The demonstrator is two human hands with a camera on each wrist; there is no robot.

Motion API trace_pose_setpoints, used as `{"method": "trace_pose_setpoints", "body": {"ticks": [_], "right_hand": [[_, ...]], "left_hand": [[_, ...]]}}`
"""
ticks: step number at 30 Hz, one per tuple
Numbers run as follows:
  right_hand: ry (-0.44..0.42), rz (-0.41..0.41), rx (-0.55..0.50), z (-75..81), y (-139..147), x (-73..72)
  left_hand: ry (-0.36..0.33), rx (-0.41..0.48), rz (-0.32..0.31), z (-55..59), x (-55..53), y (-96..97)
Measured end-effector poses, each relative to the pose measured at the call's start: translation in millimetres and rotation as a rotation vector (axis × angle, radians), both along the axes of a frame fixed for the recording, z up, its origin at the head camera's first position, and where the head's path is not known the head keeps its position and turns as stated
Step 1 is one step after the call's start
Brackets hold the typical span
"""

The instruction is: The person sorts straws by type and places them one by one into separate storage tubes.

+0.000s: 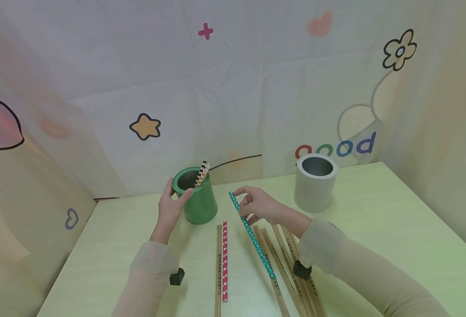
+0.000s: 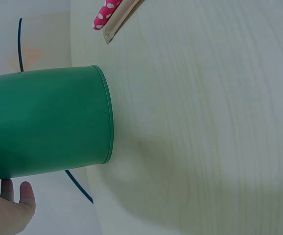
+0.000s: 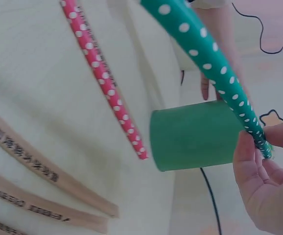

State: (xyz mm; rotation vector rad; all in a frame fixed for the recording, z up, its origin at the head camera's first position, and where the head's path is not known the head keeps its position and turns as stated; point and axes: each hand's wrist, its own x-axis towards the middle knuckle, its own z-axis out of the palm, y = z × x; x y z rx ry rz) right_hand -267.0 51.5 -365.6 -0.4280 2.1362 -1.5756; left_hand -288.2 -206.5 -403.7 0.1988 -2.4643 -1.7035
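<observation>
My left hand (image 1: 170, 212) holds the green cylindrical holder (image 1: 200, 206) by its upper left side, thumb at the near rim. Inside the holder, straws with black-and-white and orange-and-white stripes (image 1: 202, 174) lean to the right and poke above the rim. Off to the right, my right hand (image 1: 262, 205) pinches a teal straw with white dots (image 1: 258, 245) near its upper end. The teal straw slants down toward me, over the table. Between the hands lies a pink straw with white dots (image 1: 225, 264), alongside a brown paper-wrapped straw (image 1: 219, 275).
Several more brown paper-wrapped straws (image 1: 282, 259) with printed lettering lie below my right forearm. A white cylindrical holder (image 1: 313, 193) stands at the back right. Behind the table (image 1: 379, 211) hangs a patterned cloth backdrop (image 1: 233, 110).
</observation>
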Motion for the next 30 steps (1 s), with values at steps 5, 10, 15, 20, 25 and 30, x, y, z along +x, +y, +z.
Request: {"method": "trace_pose_setpoints", "body": {"ticks": [5,10,15,20,25,30], "right_hand": [[0.038,-0.032,-0.049,12.8,0,-6.8],[0.068,-0.058,-0.098,26.2,-2,-9.0],[0.091,-0.095,-0.153,41.1,-5,-8.8],[0.125,-0.136,-0.249,55.8,-7,-9.2],[0.144,-0.199,-0.338,68.0,-10,-11.4],[0.156,-0.250,-0.402,76.8,-13,-11.4]], "left_hand": [[-0.001,0.001,0.002,0.3,0.0,0.2],[0.005,0.001,0.003,0.9,0.6,0.3],[0.010,-0.001,0.003,0.7,0.2,0.1],[0.001,-0.013,0.006,-0.1,-0.2,-0.8],[-0.001,-0.015,0.004,-0.6,-0.7,-1.1],[0.003,-0.005,0.002,-0.8,-1.4,-1.4]]}}
